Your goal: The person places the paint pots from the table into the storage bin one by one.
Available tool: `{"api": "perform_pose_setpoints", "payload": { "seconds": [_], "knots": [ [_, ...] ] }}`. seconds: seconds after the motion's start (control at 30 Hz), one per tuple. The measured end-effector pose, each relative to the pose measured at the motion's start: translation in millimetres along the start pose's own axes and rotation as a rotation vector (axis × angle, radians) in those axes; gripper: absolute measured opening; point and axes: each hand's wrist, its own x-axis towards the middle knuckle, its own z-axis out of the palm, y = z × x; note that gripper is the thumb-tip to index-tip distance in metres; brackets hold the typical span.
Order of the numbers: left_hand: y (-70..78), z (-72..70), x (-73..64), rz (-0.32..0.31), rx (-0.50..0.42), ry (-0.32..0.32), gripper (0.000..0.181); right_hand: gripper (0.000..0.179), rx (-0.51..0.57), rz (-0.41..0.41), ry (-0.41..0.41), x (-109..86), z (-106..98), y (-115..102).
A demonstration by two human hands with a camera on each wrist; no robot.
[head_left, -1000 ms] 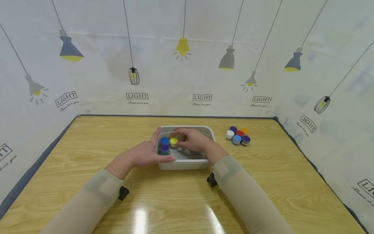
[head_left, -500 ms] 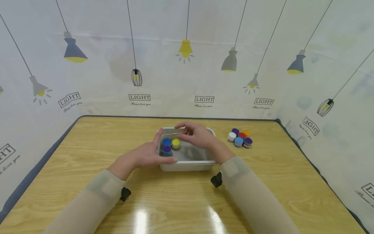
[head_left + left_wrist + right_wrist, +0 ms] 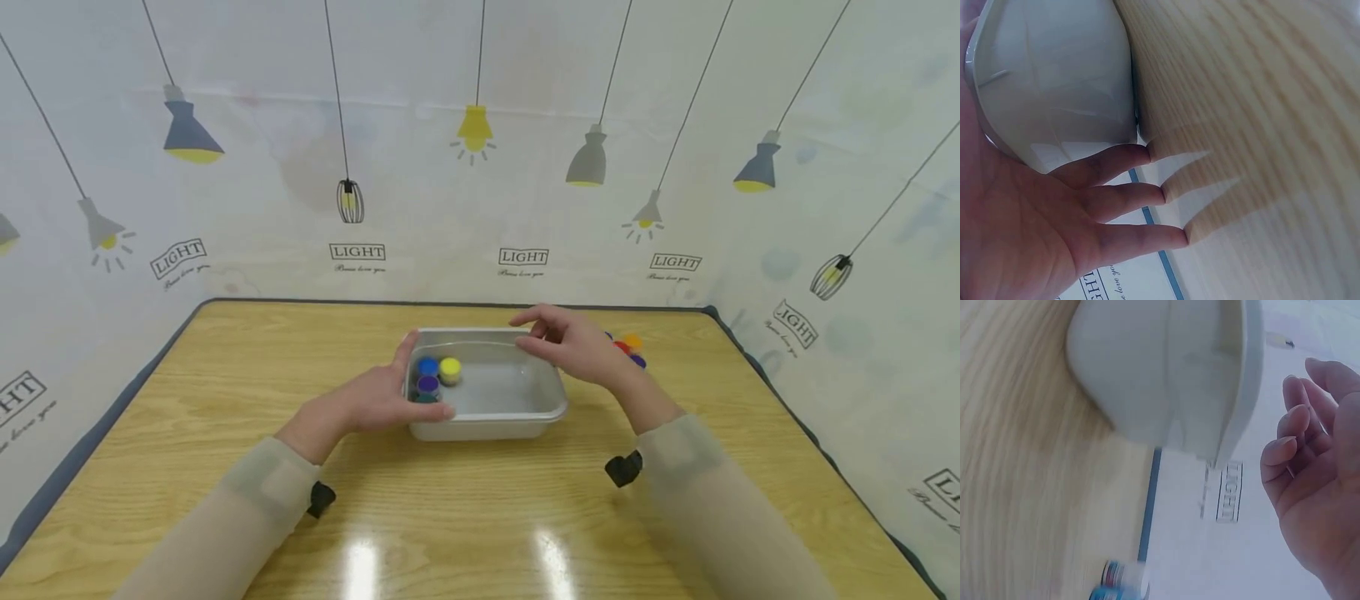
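A white rectangular plastic bin [image 3: 517,417] stands on the table. At its left end, small paint pots with blue [image 3: 427,367], yellow [image 3: 450,371] and purple [image 3: 428,384] lids sit together, plus a dark green-lidded one partly behind my left thumb. My left hand [image 3: 372,397] spans that end, thumb along the front rim and index finger toward the back corner. In the left wrist view its other fingers [image 3: 1132,245] stretch straight out, spread beside the bin wall. My right hand [image 3: 576,346] hovers over the bin's back right corner, fingers loosely bent and holding nothing.
On the table to the right, a cluster of paint pots, including an orange-lidded pot [image 3: 633,342], is partly hidden behind my right hand. The right wrist view catches a white-lidded pot [image 3: 1127,577] and a blue pot [image 3: 1113,594]. A lamp-printed wall covering [image 3: 435,192] rises behind the table.
My right hand has let go of the yellow-lidded pot, lifted out of the bin and moved right toward the outside cluster. The left hand has stayed at the bin's left end.
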Motion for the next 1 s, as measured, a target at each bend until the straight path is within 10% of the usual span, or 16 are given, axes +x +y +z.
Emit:
{"api": "perform_pose_setpoints", "payload": {
  "seconds": [0.53,1.0],
  "knots": [
    [-1.2,1.5,-0.7,0.003,0.012,-0.004,0.145,0.039,-0.043,0.159,0.085,-65.8,-62,87],
    [-1.9,0.2,-0.2,0.000,0.011,-0.006,0.144,0.044,-0.183,0.296,0.068,-84.2,-88,143]
  ]
}}
